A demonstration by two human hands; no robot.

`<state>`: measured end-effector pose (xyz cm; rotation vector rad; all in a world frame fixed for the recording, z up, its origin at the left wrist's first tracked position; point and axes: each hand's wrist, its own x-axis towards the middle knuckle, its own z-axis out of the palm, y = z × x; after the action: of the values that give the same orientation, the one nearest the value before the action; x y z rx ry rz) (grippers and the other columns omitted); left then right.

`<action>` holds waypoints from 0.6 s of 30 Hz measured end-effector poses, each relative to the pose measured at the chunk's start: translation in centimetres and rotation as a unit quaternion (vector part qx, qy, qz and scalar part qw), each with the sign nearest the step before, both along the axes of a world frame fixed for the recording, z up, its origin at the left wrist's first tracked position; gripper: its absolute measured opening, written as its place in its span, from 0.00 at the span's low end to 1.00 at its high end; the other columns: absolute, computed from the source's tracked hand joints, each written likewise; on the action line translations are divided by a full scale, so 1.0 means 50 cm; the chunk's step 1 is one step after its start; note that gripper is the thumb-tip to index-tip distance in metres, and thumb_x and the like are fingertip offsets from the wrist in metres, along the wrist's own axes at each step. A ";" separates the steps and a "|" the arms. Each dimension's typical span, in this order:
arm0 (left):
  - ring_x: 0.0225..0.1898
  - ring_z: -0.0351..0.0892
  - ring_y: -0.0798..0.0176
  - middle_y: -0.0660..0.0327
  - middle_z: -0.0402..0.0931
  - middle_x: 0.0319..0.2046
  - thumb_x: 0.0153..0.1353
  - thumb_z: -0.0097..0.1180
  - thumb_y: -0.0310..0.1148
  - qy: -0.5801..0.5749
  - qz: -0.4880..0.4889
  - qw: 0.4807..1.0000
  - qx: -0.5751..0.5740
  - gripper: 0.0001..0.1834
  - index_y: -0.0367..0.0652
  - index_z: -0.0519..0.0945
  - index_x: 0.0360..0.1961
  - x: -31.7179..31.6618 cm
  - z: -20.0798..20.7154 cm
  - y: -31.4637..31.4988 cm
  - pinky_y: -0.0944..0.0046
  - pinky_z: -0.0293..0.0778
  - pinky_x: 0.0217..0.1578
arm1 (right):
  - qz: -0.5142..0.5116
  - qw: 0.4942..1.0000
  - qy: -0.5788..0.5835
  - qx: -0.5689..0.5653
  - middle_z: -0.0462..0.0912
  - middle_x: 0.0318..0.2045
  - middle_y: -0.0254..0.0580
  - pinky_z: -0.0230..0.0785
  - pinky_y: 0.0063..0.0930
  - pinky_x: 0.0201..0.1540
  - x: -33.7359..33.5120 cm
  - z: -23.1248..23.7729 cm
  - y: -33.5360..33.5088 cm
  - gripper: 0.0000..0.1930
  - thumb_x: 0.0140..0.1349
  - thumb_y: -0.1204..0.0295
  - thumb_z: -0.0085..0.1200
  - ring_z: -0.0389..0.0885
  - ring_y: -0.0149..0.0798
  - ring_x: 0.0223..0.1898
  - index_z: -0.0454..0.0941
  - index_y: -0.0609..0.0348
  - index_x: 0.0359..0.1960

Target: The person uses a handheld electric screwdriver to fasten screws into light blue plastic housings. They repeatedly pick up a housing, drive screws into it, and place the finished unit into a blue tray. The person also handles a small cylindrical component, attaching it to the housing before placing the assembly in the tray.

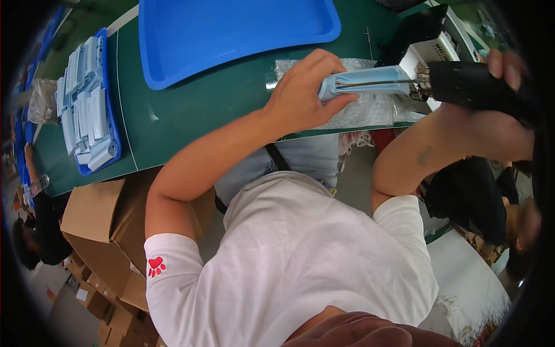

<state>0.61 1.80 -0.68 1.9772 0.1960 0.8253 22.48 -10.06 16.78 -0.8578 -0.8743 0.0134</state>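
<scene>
My left hand (306,92) is closed around one end of a long, light blue plastic housing (376,76), with the thumb below and the fingers above. Several thin coloured wires run along the housing's open hollow, and a dark cable leads out toward the right. There a small metal part meets a black cylindrical body (471,84). My right hand (506,69) grips that body at the right rim, its fingers curled over the top and the rest partly lost in shadow. Whether the black body is joined to the housing is unclear.
Under the hands lies clear bubble wrap (364,113) on the green table (191,124). A large blue tray (237,29) sits beyond, and a smaller blue tray (115,133) holds several light blue housings. A black-and-white box (428,49) stands close right. Cardboard boxes (98,214) and other people flank me.
</scene>
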 end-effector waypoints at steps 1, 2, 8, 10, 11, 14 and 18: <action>0.46 0.82 0.52 0.53 0.80 0.45 0.55 0.75 0.29 0.004 0.005 1.000 -0.001 0.21 0.39 0.79 0.47 0.002 0.001 -0.001 0.59 0.77 0.47 | -0.022 1.000 -0.013 -0.003 0.75 0.33 0.45 0.70 0.30 0.34 -0.014 -0.001 0.006 0.29 0.68 0.41 0.43 0.73 0.38 0.31 0.74 0.59 0.46; 0.46 0.82 0.53 0.54 0.80 0.45 0.55 0.75 0.29 0.007 0.010 1.000 -0.003 0.21 0.39 0.78 0.47 0.000 -0.001 -0.002 0.59 0.77 0.47 | -0.041 0.999 -0.024 -0.007 0.76 0.34 0.47 0.70 0.31 0.33 -0.028 -0.004 0.015 0.30 0.68 0.42 0.42 0.74 0.39 0.31 0.74 0.60 0.47; 0.45 0.82 0.62 0.57 0.81 0.44 0.57 0.73 0.29 0.040 0.008 0.999 -0.026 0.19 0.39 0.78 0.46 0.016 0.002 0.011 0.62 0.76 0.46 | 0.112 0.983 -0.113 0.096 0.78 0.35 0.45 0.73 0.29 0.29 -0.085 0.016 0.060 0.29 0.75 0.45 0.45 0.78 0.34 0.29 0.70 0.63 0.54; 0.44 0.82 0.62 0.57 0.81 0.44 0.57 0.73 0.29 0.044 0.009 0.999 -0.025 0.18 0.39 0.79 0.46 0.012 0.005 0.006 0.62 0.76 0.46 | 0.139 0.981 -0.112 0.075 0.76 0.34 0.43 0.74 0.26 0.27 -0.028 0.019 -0.001 0.26 0.77 0.47 0.45 0.78 0.32 0.28 0.67 0.62 0.54; 0.43 0.82 0.62 0.57 0.82 0.44 0.57 0.74 0.29 0.048 0.000 0.998 -0.042 0.19 0.39 0.79 0.46 0.011 0.010 0.006 0.63 0.76 0.45 | 0.129 0.982 -0.125 0.066 0.75 0.33 0.42 0.74 0.25 0.25 -0.011 0.021 -0.023 0.25 0.78 0.48 0.45 0.78 0.31 0.28 0.65 0.61 0.54; 0.45 0.82 0.51 0.53 0.80 0.44 0.54 0.75 0.30 0.043 -0.006 0.997 -0.059 0.20 0.36 0.80 0.44 0.014 0.011 0.004 0.58 0.77 0.46 | -0.116 0.981 -0.154 0.025 0.80 0.31 0.40 0.74 0.22 0.25 -0.036 0.049 -0.011 0.18 0.78 0.54 0.50 0.79 0.30 0.25 0.73 0.59 0.47; 0.42 0.82 0.62 0.57 0.82 0.45 0.57 0.74 0.30 0.035 -0.002 0.999 -0.022 0.19 0.39 0.79 0.46 0.011 0.003 0.008 0.63 0.76 0.45 | -0.208 0.953 -0.223 0.001 0.82 0.29 0.36 0.73 0.21 0.26 -0.054 0.086 -0.002 0.13 0.76 0.60 0.56 0.79 0.28 0.24 0.76 0.59 0.44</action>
<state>1.14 2.18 -0.52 1.9664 0.2489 0.7446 19.77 -10.14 21.11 -1.0505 -1.0943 -0.5678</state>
